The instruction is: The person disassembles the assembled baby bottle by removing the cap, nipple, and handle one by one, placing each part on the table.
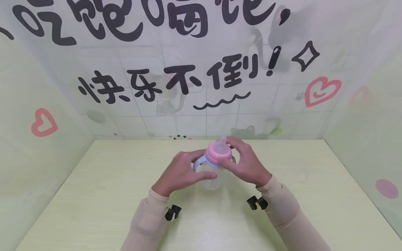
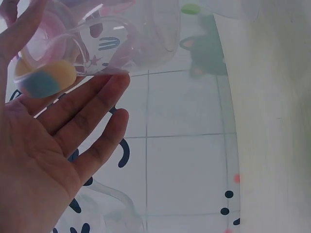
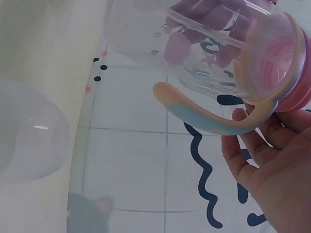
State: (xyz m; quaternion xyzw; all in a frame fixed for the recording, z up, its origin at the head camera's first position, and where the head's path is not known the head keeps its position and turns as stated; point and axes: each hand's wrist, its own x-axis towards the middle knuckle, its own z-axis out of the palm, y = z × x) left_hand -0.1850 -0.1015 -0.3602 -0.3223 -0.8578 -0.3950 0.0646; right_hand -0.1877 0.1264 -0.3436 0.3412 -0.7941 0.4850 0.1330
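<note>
One bottle (image 1: 215, 157) between both hands (image 1: 183, 170) (image 1: 246, 162)

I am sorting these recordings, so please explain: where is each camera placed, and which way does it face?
Head: worn on the head, looks forward and down at bottle, table and wall; left hand, right hand and sleeves show.
Left wrist: worn there, faces the bottle and wall, turned sideways with table at right; the left hand shows, palm side.
Right wrist: worn there, faces the same things, table at left; the right hand shows, palm side.
Both wrist views share the bottle and wall.
</note>
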